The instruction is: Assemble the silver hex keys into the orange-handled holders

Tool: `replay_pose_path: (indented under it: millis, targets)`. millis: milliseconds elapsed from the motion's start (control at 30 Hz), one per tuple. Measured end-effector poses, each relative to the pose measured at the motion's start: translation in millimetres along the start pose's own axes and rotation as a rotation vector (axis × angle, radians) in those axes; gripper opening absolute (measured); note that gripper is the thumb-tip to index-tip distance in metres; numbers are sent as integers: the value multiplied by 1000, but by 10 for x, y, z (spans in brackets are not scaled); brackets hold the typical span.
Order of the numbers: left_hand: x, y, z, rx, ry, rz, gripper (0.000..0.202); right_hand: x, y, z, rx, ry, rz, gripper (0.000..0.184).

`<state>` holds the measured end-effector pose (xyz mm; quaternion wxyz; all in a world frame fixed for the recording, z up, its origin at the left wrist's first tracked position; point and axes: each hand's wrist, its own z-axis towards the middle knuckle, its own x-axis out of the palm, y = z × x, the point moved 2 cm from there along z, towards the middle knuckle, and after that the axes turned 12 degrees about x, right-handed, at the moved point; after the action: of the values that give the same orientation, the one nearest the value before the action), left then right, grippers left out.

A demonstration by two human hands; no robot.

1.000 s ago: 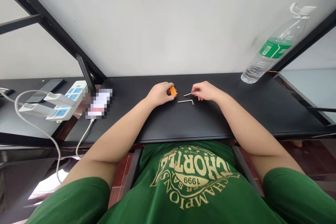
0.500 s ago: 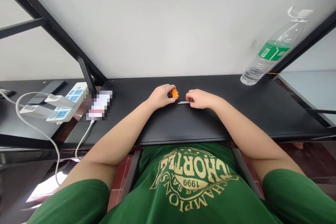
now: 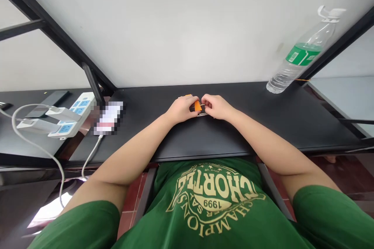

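Observation:
My left hand point(image 3: 182, 109) is curled round a small orange box point(image 3: 198, 106) with dark markings; most of it is hidden behind the palm and fingers. Close beside it on the right, my right hand point(image 3: 217, 107) is closed in a pinch. A thin pale stick shows at its fingertips, right by the box's edge, though its far end is too small to make out. Below the fingertips, thin light sticks point(image 3: 202, 114) lie on the black desk point(image 3: 201, 136) between the two hands.
A large water bottle point(image 3: 302, 54) with a green label stands at the back right. To the left are a blurred-out phone point(image 3: 109, 116) on a white cable, a power strip point(image 3: 76, 114) with white chargers, and a dark phone-like slab point(image 3: 48, 103). Black metal frame bars point(image 3: 93, 81) border the desk.
My right hand has moved left and slightly up from the sticks to the box. My left hand has shifted slightly right with the box, so the hands nearly meet.

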<state>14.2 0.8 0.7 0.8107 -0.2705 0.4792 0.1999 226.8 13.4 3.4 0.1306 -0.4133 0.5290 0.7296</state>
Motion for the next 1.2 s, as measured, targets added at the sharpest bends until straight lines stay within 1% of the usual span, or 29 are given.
replay_pose_path:
  millis: [67,167,233,300,400,567,633,700,733,833,867,900,1033,1133,1200]
  targets:
    - [3,61,-14,-39,12,28,33,-74,-55,21,83,-27,-22,23]
    - [4,150,-43,-90,23,36,37,-242,-164,43,240,-49,-89,19]
    - [7,190,-58,-108,10,18,39,-337,-236,46,312,2,-160,19]
    - [11,210,-65,-118,-6,3,40,-390,-295,38,348,109,-231,18]
    - [21,213,-67,-112,-6,2,41,-405,-324,16,328,227,-288,15]
    - [47,215,-74,-72,9,-8,42,-320,-200,-17,159,298,-277,6]
    - [58,210,-73,-53,24,0,44,-278,-151,-24,145,316,-257,14]
    - [62,189,-66,-25,33,21,43,-245,-124,-17,132,271,-233,21]
    - [61,172,-61,-8,28,34,43,-233,-116,-8,110,214,-214,21]
    - [56,114,-45,42,-22,53,44,-185,-108,21,18,1,-100,15]
    - [59,97,-41,56,-35,47,44,-156,-109,28,-6,-37,-47,13]
    - [65,84,-37,67,-46,37,44,-119,-109,34,-23,-51,7,13]
    - [103,64,-31,94,-54,10,34,41,-86,35,-59,-24,146,11]
    - [122,67,-30,92,-43,-8,33,98,-59,26,-36,-27,152,13]
    - [122,69,-27,86,-35,-11,35,86,-48,25,7,-25,134,19]
